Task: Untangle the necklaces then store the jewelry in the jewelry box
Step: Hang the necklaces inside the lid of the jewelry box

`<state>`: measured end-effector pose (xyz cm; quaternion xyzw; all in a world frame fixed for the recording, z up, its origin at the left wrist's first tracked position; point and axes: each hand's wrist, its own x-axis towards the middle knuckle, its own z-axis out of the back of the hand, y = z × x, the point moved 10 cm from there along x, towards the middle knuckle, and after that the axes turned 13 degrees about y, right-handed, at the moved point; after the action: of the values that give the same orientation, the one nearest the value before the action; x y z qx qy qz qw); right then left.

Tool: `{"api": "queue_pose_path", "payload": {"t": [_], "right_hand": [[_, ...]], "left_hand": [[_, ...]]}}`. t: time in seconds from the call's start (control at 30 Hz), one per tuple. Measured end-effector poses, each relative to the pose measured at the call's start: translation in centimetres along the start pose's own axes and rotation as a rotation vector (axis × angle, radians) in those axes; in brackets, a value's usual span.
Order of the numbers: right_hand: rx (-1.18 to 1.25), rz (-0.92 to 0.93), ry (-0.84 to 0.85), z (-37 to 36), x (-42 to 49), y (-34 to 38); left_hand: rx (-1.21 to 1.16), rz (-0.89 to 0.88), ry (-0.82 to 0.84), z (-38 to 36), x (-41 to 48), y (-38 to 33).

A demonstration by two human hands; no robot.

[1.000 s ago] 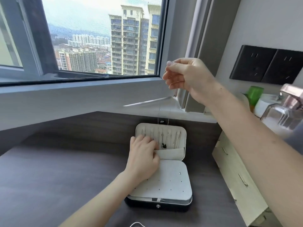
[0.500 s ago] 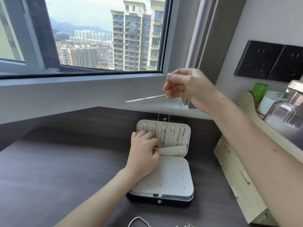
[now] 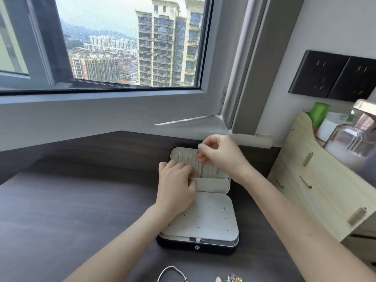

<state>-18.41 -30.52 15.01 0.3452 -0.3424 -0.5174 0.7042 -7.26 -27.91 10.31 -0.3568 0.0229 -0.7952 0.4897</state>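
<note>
An open jewelry box (image 3: 179, 244) sat at lower centre frame on a dark desk (image 3: 61, 210); the left hand (image 3: 175, 184) pinched the edge of its lid pocket (image 3: 211, 185), while the right hand (image 3: 221, 154) pinched a thin, blurred necklace (image 3: 196, 164) against the lid

Large window (image 3: 130, 41) across the top, framed in grey, looking onto pale daylight and a haze of high-rise towers (image 3: 168, 47) (hills faint behind them). Beneath it a broad grey sill (image 3: 105, 112), then a dark wood-grain desk (image 3: 61, 200) filling the lower view. To the right, a white wall (image 3: 335, 23) bearing two black sockets (image 3: 331, 76) side by side. Below the sockets, at the desk's right side, a pale wooden organiser (image 3: 317, 180) with slotted joints. Soft, even daylight over everything.
</note>
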Motion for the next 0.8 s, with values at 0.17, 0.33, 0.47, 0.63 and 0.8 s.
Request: {"api": "queue_pose_path", "payload": {"t": [0.17,0.33,0.47,0.63,0.8], "right_hand": [[-0.022,-0.004,-0.066,-0.1,0.0,-1.7],[0.041,0.001,-0.058,-0.2,0.0,-2.3],[0.069,0.002,-0.115,0.4,-0.2,-3.0],[-0.1,-0.082,-0.3,1.3,-0.8,-4.2],[-0.344,-0.133,-0.456,1.6,-1.3,-3.3]], "left_hand": [[0.008,0.095,-0.083,0.8,1.1,0.8],[-0.006,0.088,-0.077,0.9,3.0,0.2],[-0.042,0.145,-0.058,0.8,3.3,1.1],[0.078,0.233,-0.083,0.8,3.3,1.5],[0.198,0.318,-0.075,0.7,3.8,1.1]]}}
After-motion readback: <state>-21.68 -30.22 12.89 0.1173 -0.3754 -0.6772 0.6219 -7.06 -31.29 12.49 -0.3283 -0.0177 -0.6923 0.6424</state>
